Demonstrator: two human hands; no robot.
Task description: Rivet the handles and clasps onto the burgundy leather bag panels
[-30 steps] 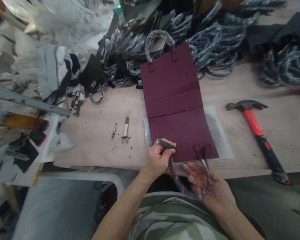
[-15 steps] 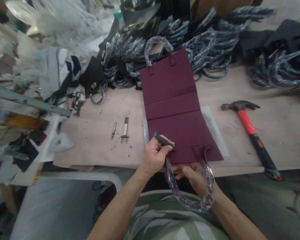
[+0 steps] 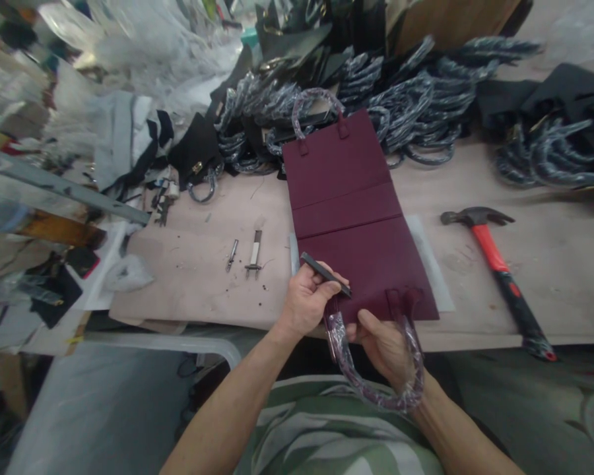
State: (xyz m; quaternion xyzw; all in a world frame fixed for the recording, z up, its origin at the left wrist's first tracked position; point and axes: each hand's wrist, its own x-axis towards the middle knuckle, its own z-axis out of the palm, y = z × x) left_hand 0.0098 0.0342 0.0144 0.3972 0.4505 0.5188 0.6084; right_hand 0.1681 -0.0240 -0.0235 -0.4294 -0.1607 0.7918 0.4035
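Note:
A burgundy leather bag panel (image 3: 349, 254) lies spread on the bench, with a plastic-wrapped handle at its far end and another handle (image 3: 376, 396) hanging over the near edge. My left hand (image 3: 304, 300) is closed around a thin, flat black bar (image 3: 321, 270). It rests at the panel's near left corner, beside one end of the near handle. Inside the loop of that handle is my right hand (image 3: 383, 343), thumb over the panel's near edge and its other fingers partly hidden, gripping the edge.
To the right lies a claw hammer (image 3: 499, 280) with a red and black grip. A two-pronged metal tool (image 3: 254, 254) and a small metal punch-like piece (image 3: 232, 256) lie to the left. Wrapped black handles (image 3: 406, 105) pile up behind. A bottle (image 3: 39, 224) is at far left.
My right thumb has come up over the panel's near edge. My left hand still holds the black bar at the same corner. The whole view has shifted slightly.

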